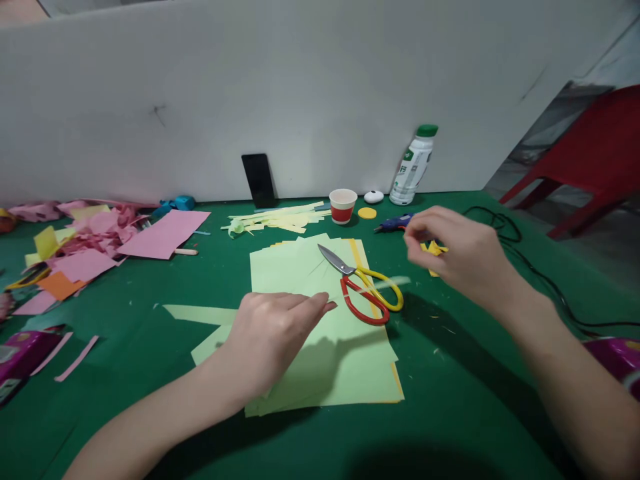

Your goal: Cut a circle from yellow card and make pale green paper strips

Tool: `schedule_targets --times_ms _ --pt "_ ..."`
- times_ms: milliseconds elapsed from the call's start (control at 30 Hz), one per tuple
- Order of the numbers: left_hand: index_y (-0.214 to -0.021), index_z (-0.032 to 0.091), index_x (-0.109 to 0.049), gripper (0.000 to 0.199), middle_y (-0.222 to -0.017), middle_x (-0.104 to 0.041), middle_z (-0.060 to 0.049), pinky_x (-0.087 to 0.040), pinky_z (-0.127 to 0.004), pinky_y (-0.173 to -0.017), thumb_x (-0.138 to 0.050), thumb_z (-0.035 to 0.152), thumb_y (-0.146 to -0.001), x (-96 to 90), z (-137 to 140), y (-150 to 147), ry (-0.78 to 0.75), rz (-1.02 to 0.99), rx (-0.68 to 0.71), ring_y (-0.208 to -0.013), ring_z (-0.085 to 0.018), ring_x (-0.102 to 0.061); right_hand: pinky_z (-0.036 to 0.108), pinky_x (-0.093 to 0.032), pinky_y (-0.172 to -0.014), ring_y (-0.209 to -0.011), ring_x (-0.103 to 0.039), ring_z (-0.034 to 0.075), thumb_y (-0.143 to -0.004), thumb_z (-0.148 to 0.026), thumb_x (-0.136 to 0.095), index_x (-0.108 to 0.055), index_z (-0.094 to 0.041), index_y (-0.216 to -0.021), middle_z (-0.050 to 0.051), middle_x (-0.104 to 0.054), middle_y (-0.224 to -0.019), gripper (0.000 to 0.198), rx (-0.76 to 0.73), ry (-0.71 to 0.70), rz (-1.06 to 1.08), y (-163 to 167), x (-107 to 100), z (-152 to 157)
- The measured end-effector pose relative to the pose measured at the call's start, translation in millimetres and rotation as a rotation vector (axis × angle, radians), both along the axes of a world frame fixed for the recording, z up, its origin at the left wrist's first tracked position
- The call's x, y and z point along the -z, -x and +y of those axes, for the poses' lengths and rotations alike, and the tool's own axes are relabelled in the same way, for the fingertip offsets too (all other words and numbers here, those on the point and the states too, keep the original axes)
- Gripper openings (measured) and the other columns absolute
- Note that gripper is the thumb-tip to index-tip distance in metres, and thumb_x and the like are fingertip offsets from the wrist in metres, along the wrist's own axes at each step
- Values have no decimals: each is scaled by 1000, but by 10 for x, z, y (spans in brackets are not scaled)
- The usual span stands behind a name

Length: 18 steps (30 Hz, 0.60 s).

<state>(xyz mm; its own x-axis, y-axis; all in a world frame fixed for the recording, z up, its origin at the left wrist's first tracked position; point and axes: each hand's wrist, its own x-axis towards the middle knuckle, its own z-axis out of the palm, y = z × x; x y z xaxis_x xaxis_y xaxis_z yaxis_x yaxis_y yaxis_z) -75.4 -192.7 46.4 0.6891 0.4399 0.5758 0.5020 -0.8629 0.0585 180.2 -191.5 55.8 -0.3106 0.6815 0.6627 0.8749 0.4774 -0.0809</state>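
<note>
My left hand (pixel 273 330) is closed in a pinch above the stack of pale green paper (pixel 320 380). From its fingertips a thin pale green paper strip (pixel 397 282) sticks out to the right, its far end loose. Scissors (pixel 345 268) with one red and one yellow handle lie on the stack, blades pointing away to the left, partly under the strip. My right hand (pixel 450 250) is raised right of the stack with its fingers curled together; nothing shows in them. Left of my left hand, more pale green paper (pixel 200 313) juts out over the table.
At the back are cut paper strips (pixel 285 219), a paper cup (pixel 343 207), a yellow disc (pixel 367 213), a bottle (pixel 413 167) and a phone (pixel 259 180). A blue glue gun (pixel 393 223) lies behind my right hand. Pink paper scraps (pixel 100 237) fill the left; a black cable (pixel 545 280) runs right.
</note>
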Motion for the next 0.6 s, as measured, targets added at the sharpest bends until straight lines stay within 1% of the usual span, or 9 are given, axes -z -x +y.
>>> schedule_targets --times_ms 67,133,200,233,300,367,433,500,600 --pt "-70 15 -60 25 -44 -56 3 -32 -17 -39 -44 22 -88 18 8 -14 -23 8 -9 -39 -6 -47 28 -47 -61 -71 -58 17 -83 -13 -45 -51 -21 -77 8 -60 -81 11 20 18 60 -36 -36 -20" --pt "-71 15 -60 24 -44 -55 3 -31 -17 -38 -44 23 -88 34 15 -33 -51 21 -16 -38 -6 -45 32 -47 -75 -87 -60 20 -85 -20 -46 -56 -20 -87 9 -64 -91 9 -94 64 80 29 -85 -99" --pt "-73 14 -61 24 -44 -56 3 -30 -18 -36 -44 23 -87 42 16 -50 -69 36 -13 -36 -7 -44 33 -45 -81 -97 -58 22 -83 -31 -51 -57 -17 -99 9 -65 -101 22 -248 156 -2 167 -120 -206" --pt "-75 14 -62 23 -43 -55 3 -29 -19 -35 -43 22 -87 42 15 -57 -82 45 -6 -35 -7 -43 31 -46 -76 -92 -59 21 -82 -33 -53 -59 -16 -98 8 -66 -98 23 -270 216 -66 246 -125 -257" --pt "-83 12 -62 24 -43 -54 4 -28 -20 -33 -39 14 -87 41 10 -72 -100 72 7 -33 -9 -42 27 -43 -58 -69 -60 17 -84 -24 -51 -63 -17 -81 5 -66 -75 14 -246 307 -191 389 -106 -333" --pt "-94 11 -61 29 -52 -60 2 -32 -20 -35 -34 5 -84 44 3 -89 -82 99 17 -39 -10 -49 26 -33 -47 -51 -54 14 -84 -14 -47 -61 -17 -65 1 -59 -56 24 -185 335 -271 487 -61 -368" --pt "-99 12 -58 30 -70 -68 -2 -41 -21 -42 -35 3 -83 62 -3 -109 -50 95 35 -52 -12 -59 26 -27 -45 -47 -51 14 -82 -12 -47 -60 -16 -60 1 -56 -51 26 -139 334 -295 544 -11 -374" --pt "-95 13 -59 22 -82 -70 -5 -47 -23 -50 -42 6 -83 97 -8 -128 -47 54 71 -63 -14 -63 27 -24 -45 -47 -53 14 -81 -13 -49 -61 -16 -61 1 -58 -52 24 -120 338 -285 584 30 -371" --pt "-86 13 -60 17 -78 -71 -4 -47 -24 -51 -44 7 -83 161 -15 -153 -54 20 106 -61 -15 -64 26 -22 -45 -47 -54 14 -82 -15 -48 -61 -16 -60 1 -59 -51 26 -114 331 -256 634 74 -370"
